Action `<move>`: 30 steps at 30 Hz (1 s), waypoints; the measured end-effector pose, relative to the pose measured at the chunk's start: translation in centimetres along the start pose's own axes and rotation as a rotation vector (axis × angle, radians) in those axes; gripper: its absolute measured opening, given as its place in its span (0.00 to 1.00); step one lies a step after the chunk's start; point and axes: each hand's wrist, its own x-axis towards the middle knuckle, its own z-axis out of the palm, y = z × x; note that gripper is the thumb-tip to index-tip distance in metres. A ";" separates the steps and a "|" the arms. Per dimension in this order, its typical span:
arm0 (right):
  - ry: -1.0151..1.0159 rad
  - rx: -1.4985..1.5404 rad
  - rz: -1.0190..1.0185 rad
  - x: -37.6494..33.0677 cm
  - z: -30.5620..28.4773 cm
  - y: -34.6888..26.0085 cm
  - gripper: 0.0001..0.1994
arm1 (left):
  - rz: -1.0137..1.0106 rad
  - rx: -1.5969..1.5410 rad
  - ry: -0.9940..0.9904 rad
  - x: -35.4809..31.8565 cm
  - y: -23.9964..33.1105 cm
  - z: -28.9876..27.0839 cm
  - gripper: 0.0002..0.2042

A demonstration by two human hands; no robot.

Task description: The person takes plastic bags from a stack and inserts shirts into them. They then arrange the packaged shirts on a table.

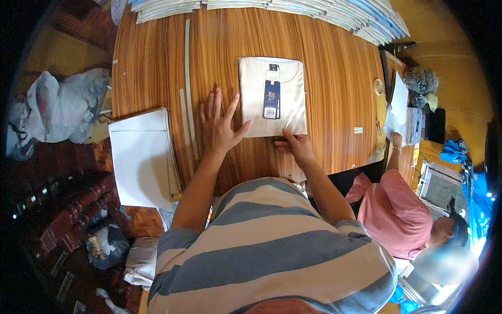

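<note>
A folded cream T-shirt lies flat on the wooden table, its collar at the far side. A dark blue hang tag rests on its front, with a thin string loop reaching up to the neck label. My left hand is open beside the shirt's left edge, fingers spread over the tabletop and thumb near the lower left corner. At the near edge, my right hand pinches the shirt, the thumb on top and the other fingers curled at the hem. What those fingers hold underneath is partly hidden.
White sheets are stacked at the table's left edge. Packed garments line the far edge. A tape roll sits on the right, near a co-worker in a pink top whose hand touches a white sheet. Plastic bags stand at far left.
</note>
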 end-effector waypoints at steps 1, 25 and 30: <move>-0.006 -0.021 -0.021 0.0 -0.1 -0.3 0.22 | 0.004 0.020 -0.030 0.3 0.4 -0.3 0.40; -0.212 0.387 -0.750 18.5 19.1 -44.2 0.20 | -0.050 -0.019 -0.012 0.4 0.8 -0.8 0.38; -0.304 0.093 -0.548 17.2 16.3 -43.6 0.22 | -0.053 -0.016 0.014 -0.1 0.9 -0.9 0.36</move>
